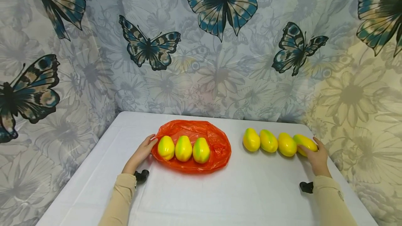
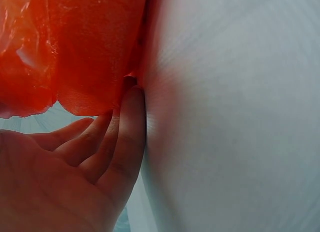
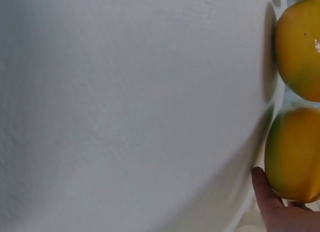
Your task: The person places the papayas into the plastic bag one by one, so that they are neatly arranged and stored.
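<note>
On the left of the table lies a flattened red plastic bag (image 1: 216, 149). Three yellow-green mangoes (image 1: 183, 148) sit in a row on it. My left hand (image 1: 142, 153) touches the bag's left edge; in the left wrist view its fingers (image 2: 131, 127) are straight, with the tips at the red plastic (image 2: 95, 52). At the right end of another row, my right hand (image 1: 318, 158) grips a mango (image 1: 306, 142), thumb on the near side and fingers at the far right. The right wrist view shows that mango (image 3: 292, 152) against the hand (image 3: 285, 212), partly cut off by the frame.
Three more mangoes (image 1: 268, 141) stand in line to the left of the gripped one. A white cloth covers the table (image 1: 245, 191). Behind it hangs a curtain (image 1: 216, 79) printed with butterflies and flowers. Black wrist cameras (image 1: 142, 176) sit near the sleeves.
</note>
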The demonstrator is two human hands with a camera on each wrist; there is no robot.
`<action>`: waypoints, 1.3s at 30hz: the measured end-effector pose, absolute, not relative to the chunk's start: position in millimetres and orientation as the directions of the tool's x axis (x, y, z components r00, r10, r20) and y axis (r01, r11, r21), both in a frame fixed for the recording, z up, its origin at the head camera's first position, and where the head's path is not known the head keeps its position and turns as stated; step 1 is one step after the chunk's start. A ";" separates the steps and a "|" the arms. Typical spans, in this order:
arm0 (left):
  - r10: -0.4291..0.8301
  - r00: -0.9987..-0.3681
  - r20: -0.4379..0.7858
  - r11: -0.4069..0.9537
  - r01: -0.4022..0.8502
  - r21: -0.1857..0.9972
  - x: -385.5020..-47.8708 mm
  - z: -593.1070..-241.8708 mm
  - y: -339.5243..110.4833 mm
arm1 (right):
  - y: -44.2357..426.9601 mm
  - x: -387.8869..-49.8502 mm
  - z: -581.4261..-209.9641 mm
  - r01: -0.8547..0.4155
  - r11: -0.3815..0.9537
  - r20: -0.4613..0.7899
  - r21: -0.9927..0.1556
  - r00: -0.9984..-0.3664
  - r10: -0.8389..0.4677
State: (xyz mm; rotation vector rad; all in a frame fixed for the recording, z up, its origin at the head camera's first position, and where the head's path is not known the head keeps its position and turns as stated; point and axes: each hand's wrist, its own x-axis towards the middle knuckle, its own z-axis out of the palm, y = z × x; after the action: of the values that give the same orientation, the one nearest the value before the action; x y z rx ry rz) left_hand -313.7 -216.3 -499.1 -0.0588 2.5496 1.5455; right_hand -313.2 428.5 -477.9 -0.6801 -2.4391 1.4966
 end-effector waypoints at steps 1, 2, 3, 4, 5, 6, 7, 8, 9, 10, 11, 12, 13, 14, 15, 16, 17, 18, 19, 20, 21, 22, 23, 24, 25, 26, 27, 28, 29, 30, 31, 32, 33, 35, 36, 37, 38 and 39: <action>0.047 -0.987 -0.157 0.466 -0.117 0.877 -313.3 -499.1 -216.1 | 428.8 -312.7 -477.8 0.279 0.378 -0.069 -0.883 -0.873 0.483; 0.047 -0.987 -0.155 0.466 -0.116 0.877 -313.0 -499.1 -216.0 | 429.0 -312.2 -477.7 0.278 0.373 -0.069 -0.885 -0.871 0.486; 0.046 -0.987 -0.154 0.467 -0.115 0.877 -312.7 -499.1 -216.0 | 429.1 -311.8 -477.3 0.279 0.370 -0.069 -0.886 -0.870 0.489; 0.048 -0.988 -0.150 0.467 -0.111 0.877 -312.3 -499.2 -216.1 | 429.1 -311.1 -476.9 0.276 0.368 -0.067 -0.888 -0.868 0.491; 0.047 -0.988 -0.150 0.464 -0.111 0.879 -312.2 -499.3 -216.3 | 429.1 -310.5 -476.5 0.272 0.366 -0.062 -0.890 -0.868 0.493; 0.049 -0.988 -0.147 0.466 -0.108 0.878 -312.1 -499.1 -216.6 | 429.0 -310.0 -475.8 0.267 0.363 -0.058 -0.893 -0.867 0.495; 0.049 -0.988 -0.145 0.468 -0.106 0.877 -312.1 -498.7 -216.7 | 428.9 -309.3 -474.9 0.263 0.361 -0.054 -0.895 -0.866 0.497; 0.052 -0.988 -0.145 0.469 -0.104 0.877 -312.4 -498.7 -217.1 | 428.6 -308.8 -473.9 0.258 0.360 -0.049 -0.897 -0.866 0.498; 0.052 -0.988 -0.146 0.473 -0.104 0.875 -312.6 -498.3 -217.2 | 428.2 -308.3 -472.6 0.253 0.358 -0.045 -0.899 -0.865 0.500; 0.055 -0.988 -0.146 0.475 -0.103 0.874 -313.0 -498.3 -217.4 | 427.7 -307.7 -471.5 0.249 0.355 -0.041 -0.901 -0.864 0.502; 0.056 -0.987 -0.149 0.477 -0.105 0.873 -313.5 -498.3 -217.5 | 427.2 -307.3 -470.3 0.247 0.354 -0.038 -0.902 -0.863 0.504; 0.057 -0.987 -0.149 0.479 -0.104 0.872 -313.9 -498.2 -217.6 | 426.4 -307.0 -468.9 0.246 0.351 -0.036 -0.904 -0.860 0.508; 0.059 -0.987 -0.150 0.480 -0.104 0.871 -314.4 -498.6 -217.8 | 425.6 -306.8 -467.8 0.244 0.350 -0.033 -0.904 -0.858 0.513; 0.059 -0.987 -0.152 0.481 -0.105 0.870 -314.8 -499.1 -217.9 | 424.8 -306.8 -466.9 0.241 0.345 -0.029 -0.907 -0.855 0.519; 0.059 -0.987 -0.153 0.481 -0.106 0.870 -315.1 -499.3 -218.0 | 424.1 -306.9 -466.1 0.237 0.340 -0.026 -0.910 -0.851 0.524; 0.059 -0.987 -0.152 0.480 -0.106 0.871 -315.5 -499.7 -218.2 | 423.4 -307.1 -465.4 0.235 0.338 -0.023 -0.911 -0.848 0.529; 0.059 -0.986 -0.154 0.480 -0.107 0.871 -315.7 -500.1 -218.4 | 422.8 -307.4 -464.9 0.233 0.335 -0.019 -0.913 -0.845 0.535; 0.059 -0.987 -0.152 0.481 -0.105 0.870 -316.0 -500.6 -218.7 | 422.2 -307.6 -464.4 0.230 0.330 -0.018 -0.915 -0.842 0.539; 0.059 -0.987 -0.151 0.481 -0.104 0.870 -316.2 -501.0 -218.8 | 421.9 -308.1 -464.0 0.230 0.328 -0.016 -0.916 -0.840 0.542; 0.058 -0.987 -0.150 0.480 -0.104 0.871 -316.4 -501.3 -218.9 | 421.6 -308.6 -463.6 0.229 0.326 -0.015 -0.917 -0.839 0.544; 0.059 -0.987 -0.149 0.479 -0.103 0.872 -316.5 -501.7 -219.0 | 421.3 -309.0 -463.3 0.228 0.329 -0.013 -0.917 -0.838 0.545; 0.059 -0.987 -0.148 0.479 -0.102 0.872 -316.8 -502.0 -219.0 | 421.0 -309.5 -462.9 0.227 0.331 -0.010 -0.916 -0.837 0.547; 0.059 -0.987 -0.149 0.482 -0.102 0.870 -317.0 -502.4 -219.1 | 420.6 -310.1 -462.4 0.227 0.334 -0.008 -0.915 -0.837 0.548; 0.057 -0.987 -0.151 0.483 -0.105 0.869 -317.1 -502.6 -219.0 | 420.2 -311.0 -461.8 0.227 0.336 -0.007 -0.914 -0.837 0.547; 0.055 -0.987 -0.153 0.483 -0.108 0.869 -317.3 -502.5 -218.7 | 419.8 -311.8 -461.3 0.226 0.339 -0.003 -0.913 -0.836 0.549; 0.052 -0.986 -0.157 0.484 -0.112 0.868 -317.6 -502.6 -218.6 | 418.9 -312.5 -460.5 0.224 0.339 0.000 -0.914 -0.835 0.551; 0.050 -0.986 -0.160 0.487 -0.116 0.865 -317.8 -502.5 -218.5 | 417.8 -313.3 -459.7 0.220 0.338 0.003 -0.915 -0.834 0.551; 0.046 -0.986 -0.162 0.490 -0.119 0.864 -317.8 -502.4 -218.3 | 416.4 -314.1 -458.7 0.218 0.336 0.004 -0.916 -0.833 0.553; 0.044 -0.985 -0.164 0.492 -0.121 0.862 -317.8 -502.3 -218.3 | 415.0 -315.1 -457.7 0.215 0.332 0.005 -0.918 -0.832 0.555; 0.043 -0.985 -0.166 0.494 -0.123 0.861 -317.8 -502.3 -218.3 | 413.3 -316.0 -456.4 0.213 0.330 0.009 -0.920 -0.830 0.558; 0.043 -0.985 -0.166 0.495 -0.124 0.860 -317.6 -502.1 -218.1 | 411.5 -316.9 -455.2 0.207 0.327 0.013 -0.922 -0.827 0.561; 0.042 -0.985 -0.166 0.498 -0.123 0.858 -317.4 -502.1 -218.1 | 409.6 -317.8 -454.0 0.203 0.323 0.015 -0.925 -0.827 0.562; 0.043 -0.985 -0.165 0.500 -0.122 0.857 -317.1 -501.9 -218.0 | 407.6 -318.5 -452.9 0.195 0.320 0.020 -0.927 -0.828 0.561; 0.049 -0.986 -0.157 0.492 -0.113 0.863 -316.2 -501.2 -217.5 | 403.7 -319.7 -450.7 0.182 0.319 0.031 -0.930 -0.827 0.561; 0.054 -0.987 -0.152 0.490 -0.107 0.865 -315.9 -500.9 -217.5 | 401.6 -320.2 -449.6 0.177 0.321 0.035 -0.931 -0.828 0.560; 0.055 -0.988 -0.147 0.484 -0.102 0.869 -315.3 -500.1 -217.3 | 399.2 -321.4 -448.3 0.170 0.320 0.041 -0.932 -0.829 0.557; 0.057 -0.988 -0.142 0.480 -0.097 0.872 -314.7 -499.5 -217.3 | 396.8 -322.6 -446.5 0.159 0.324 0.049 -0.933 -0.833 0.551; 0.058 -0.989 -0.139 0.476 -0.095 0.874 -314.5 -499.0 -217.5 | 394.0 -323.8 -444.6 0.149 0.328 0.059 -0.933 -0.834 0.548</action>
State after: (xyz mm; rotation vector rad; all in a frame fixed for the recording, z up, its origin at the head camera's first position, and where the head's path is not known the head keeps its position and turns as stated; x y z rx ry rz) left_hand -314.5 -217.5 -499.0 -0.0327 2.5672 1.5356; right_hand -323.8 394.0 -444.6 -0.6191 -2.2339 1.5110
